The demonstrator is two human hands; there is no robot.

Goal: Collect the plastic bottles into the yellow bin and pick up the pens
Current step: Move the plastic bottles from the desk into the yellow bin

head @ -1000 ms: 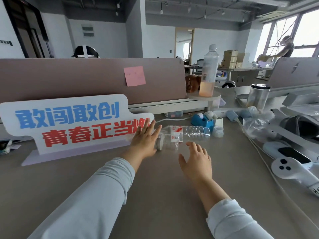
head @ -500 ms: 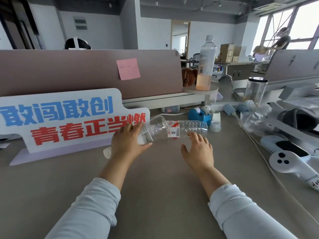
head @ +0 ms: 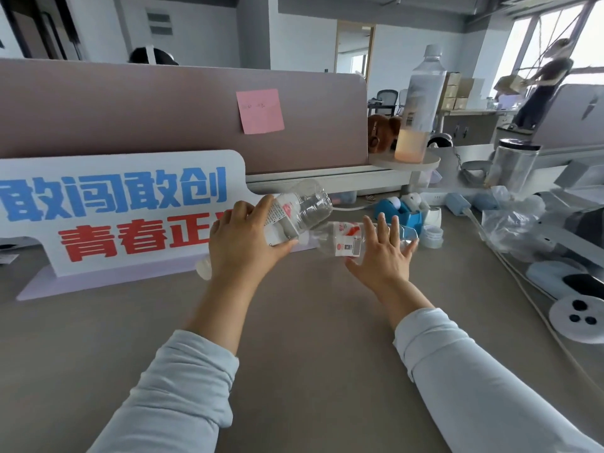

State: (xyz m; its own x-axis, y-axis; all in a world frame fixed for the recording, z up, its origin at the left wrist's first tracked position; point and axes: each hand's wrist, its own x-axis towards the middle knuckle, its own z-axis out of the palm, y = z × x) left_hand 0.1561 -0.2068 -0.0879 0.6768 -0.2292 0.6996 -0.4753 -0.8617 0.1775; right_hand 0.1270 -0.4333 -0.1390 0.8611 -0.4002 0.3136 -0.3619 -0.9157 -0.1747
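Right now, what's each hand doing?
Left hand: closed around an empty plastic bottle, lifted.
Right hand: open, fingers spread over a second bottle, not gripping.

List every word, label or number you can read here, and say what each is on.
"敢闯敢创" in blue: top line of the white sign.
"青春正" in red: its lower line; the left hand hides the rest.
Sticky note: faint writing, unreadable.
Held bottle: label print too small to read.
Lying bottle by the right hand: label print blurred.

Open office: grey desk (head: pixel 310 322), mauve partition (head: pixel 130 109), perhaps sunlit windows (head: pixel 555 37).
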